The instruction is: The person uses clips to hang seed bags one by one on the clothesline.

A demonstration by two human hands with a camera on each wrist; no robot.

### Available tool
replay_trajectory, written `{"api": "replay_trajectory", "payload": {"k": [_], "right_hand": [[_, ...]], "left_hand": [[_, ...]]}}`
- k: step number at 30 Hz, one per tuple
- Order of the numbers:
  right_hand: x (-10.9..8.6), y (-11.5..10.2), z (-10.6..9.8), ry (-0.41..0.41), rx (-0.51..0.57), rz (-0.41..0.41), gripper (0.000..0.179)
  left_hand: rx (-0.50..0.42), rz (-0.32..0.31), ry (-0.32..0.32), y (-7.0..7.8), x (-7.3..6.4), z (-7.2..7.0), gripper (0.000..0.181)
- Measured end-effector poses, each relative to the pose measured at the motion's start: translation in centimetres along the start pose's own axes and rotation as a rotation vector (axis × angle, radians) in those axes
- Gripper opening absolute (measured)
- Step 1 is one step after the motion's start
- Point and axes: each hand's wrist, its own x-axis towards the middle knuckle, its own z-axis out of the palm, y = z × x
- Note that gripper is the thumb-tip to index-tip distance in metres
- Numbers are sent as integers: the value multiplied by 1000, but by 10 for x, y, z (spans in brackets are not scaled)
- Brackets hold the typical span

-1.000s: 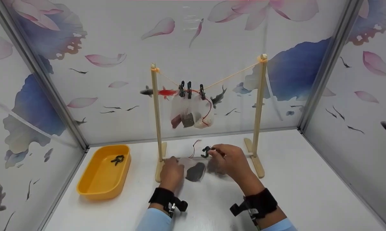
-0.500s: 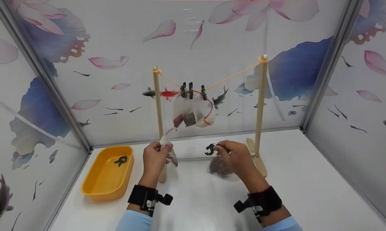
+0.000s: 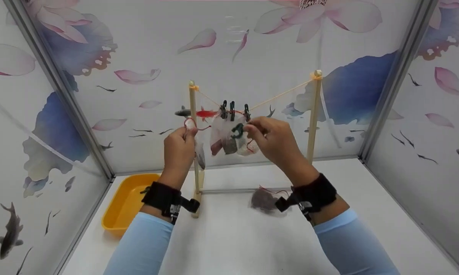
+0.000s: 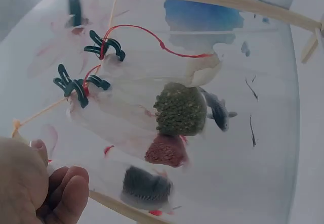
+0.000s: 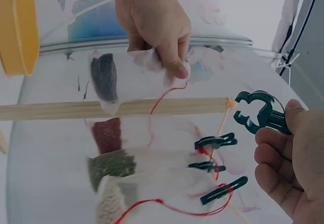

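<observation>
At the left wooden post (image 3: 193, 101), my left hand (image 3: 178, 151) pinches the top of a white drawstring bag (image 5: 104, 77) with dark filling, which hangs below the fingers. Its red cord dangles loose. My right hand (image 3: 277, 141) grips the handles of a dark green clothespin (image 5: 262, 115), jaws spread with nothing between them, in front of the hanging bags. Three similar bags, filled with red (image 4: 166, 150), green (image 4: 180, 110) and whitish (image 5: 111, 204) contents, hang from an orange string (image 3: 281, 94), each held by a green clothespin.
The string sags between the left post and a right wooden post (image 3: 314, 114). A yellow tray (image 3: 113, 215) stands at left, partly behind my left arm, with clothespins in it. Another drawstring bag (image 3: 263, 201) lies on the white table (image 3: 229, 240). Printed panels enclose the back and sides.
My left hand has picked the dark-filled bag off the table and raised it beside the left post. The right hand has risen with the clothespin to the level of the hanging bags.
</observation>
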Motion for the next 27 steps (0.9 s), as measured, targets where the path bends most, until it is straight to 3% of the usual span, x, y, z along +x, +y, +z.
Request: {"api": "replay_trajectory", "payload": {"k": [6, 8, 11, 15, 22, 27], "right_hand": [[68, -5, 5, 5, -8, 39, 30], [84, -5, 10, -2, -21, 64, 31], [103, -4, 20, -25, -66, 81, 32], [115, 0, 31, -51, -121, 85, 33], [123, 10, 39, -101, -198, 164, 35], [126, 8, 47, -178, -183, 201, 34]], "left_hand": [[129, 65, -121, 30, 26, -1, 30], [156, 83, -114, 34, 32, 0, 29], [218, 128, -48, 38, 40, 4, 26], [327, 181, 10, 42, 50, 14, 23], [444, 192, -1, 47, 56, 25, 30], [495, 239, 12, 46, 54, 26, 29]]}}
